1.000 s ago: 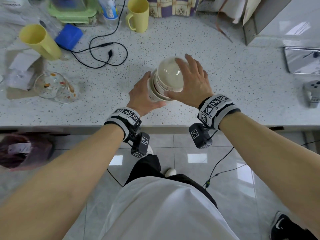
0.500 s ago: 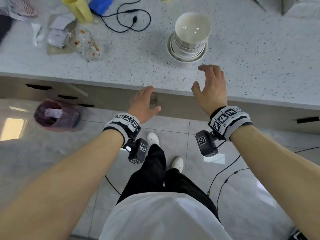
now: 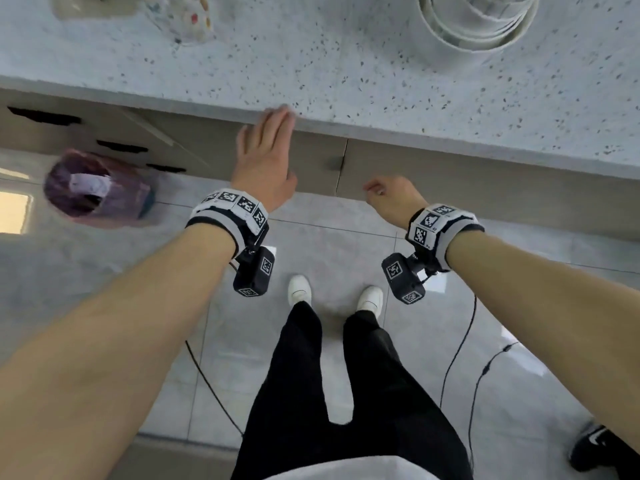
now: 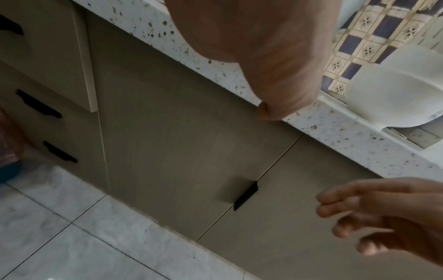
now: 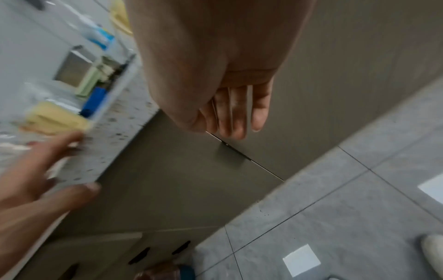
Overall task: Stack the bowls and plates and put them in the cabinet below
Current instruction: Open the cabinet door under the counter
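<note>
The white stack of bowls and plates (image 3: 478, 26) stands on the speckled countertop (image 3: 346, 81), back from its front edge; the left wrist view shows the stack (image 4: 395, 91) from the side. Neither hand touches it. My left hand (image 3: 266, 157) has straight fingers, with the tips at the counter's front edge. My right hand (image 3: 388, 199) is lower, in front of the grey cabinet doors (image 3: 450, 181), fingers relaxed and empty. In the right wrist view its fingers (image 5: 239, 113) hover just above the black handle (image 5: 233, 149) at the seam between the two closed doors. The handle (image 4: 246, 195) also shows from the left wrist.
Drawers with black handles (image 3: 41, 116) sit left of the doors. A pink-lined bin (image 3: 97, 188) stands on the tiled floor below them. A patterned glass bowl (image 3: 183, 15) is on the counter at left. Black cables (image 3: 460, 358) trail beside my white shoes (image 3: 301, 289).
Both hands have let go of the stack and come back over the counter edge. The right hand has dropped in front of the cabinet doors, and my view has tilted down.
</note>
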